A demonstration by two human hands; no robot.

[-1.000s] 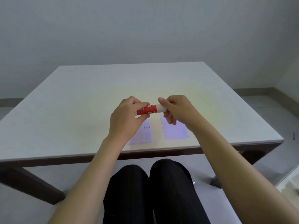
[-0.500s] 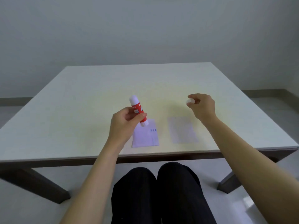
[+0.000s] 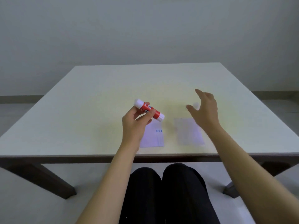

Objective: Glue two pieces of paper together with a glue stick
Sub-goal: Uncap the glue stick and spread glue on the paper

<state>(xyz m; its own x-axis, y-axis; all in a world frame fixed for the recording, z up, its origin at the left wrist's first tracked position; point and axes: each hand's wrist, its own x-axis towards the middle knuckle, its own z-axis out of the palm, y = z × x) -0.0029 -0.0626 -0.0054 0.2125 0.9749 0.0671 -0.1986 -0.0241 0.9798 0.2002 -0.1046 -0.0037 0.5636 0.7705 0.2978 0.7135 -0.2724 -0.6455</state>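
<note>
My left hand (image 3: 135,125) grips a red glue stick (image 3: 149,110) with white ends, tilted above the table. Below it lies a small pale paper (image 3: 153,136) with blue marks, partly hidden by that hand. A second pale paper (image 3: 189,133) lies to its right, near the table's front edge. My right hand (image 3: 204,110) hovers over the table just beyond the second paper, fingers spread and holding nothing. The white cap (image 3: 196,105) rests on the table right beside its fingers.
The pale table (image 3: 97,97) has dark legs and its front edge runs just in front of my knees in black trousers (image 3: 169,191). A plain grey wall stands behind.
My right hand carried the cap away to the right, set it on the table and opened. My left hand tilted the glue stick from upright to slanted.
</note>
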